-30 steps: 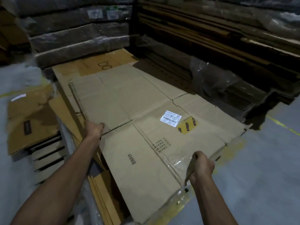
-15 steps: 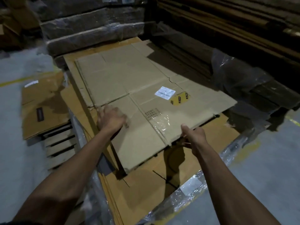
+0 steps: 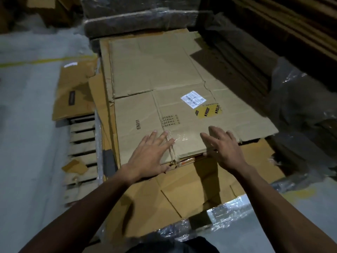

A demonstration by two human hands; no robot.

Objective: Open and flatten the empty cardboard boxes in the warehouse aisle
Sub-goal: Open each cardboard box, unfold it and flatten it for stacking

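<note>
At the flattened box's near edge, left hand and right hand, both flat, fingers spread.

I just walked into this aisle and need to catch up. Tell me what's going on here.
A person is stacking flattened cardboard boxes. The top flattened box, with a white label and a yellow sticker, lies flat on a pile of other cardboard sheets. The left hand rests open on its near edge, over a taped seam. The right hand is open too, at the same edge; whether it touches is unclear. A wooden pallet sits to the left.
</note>
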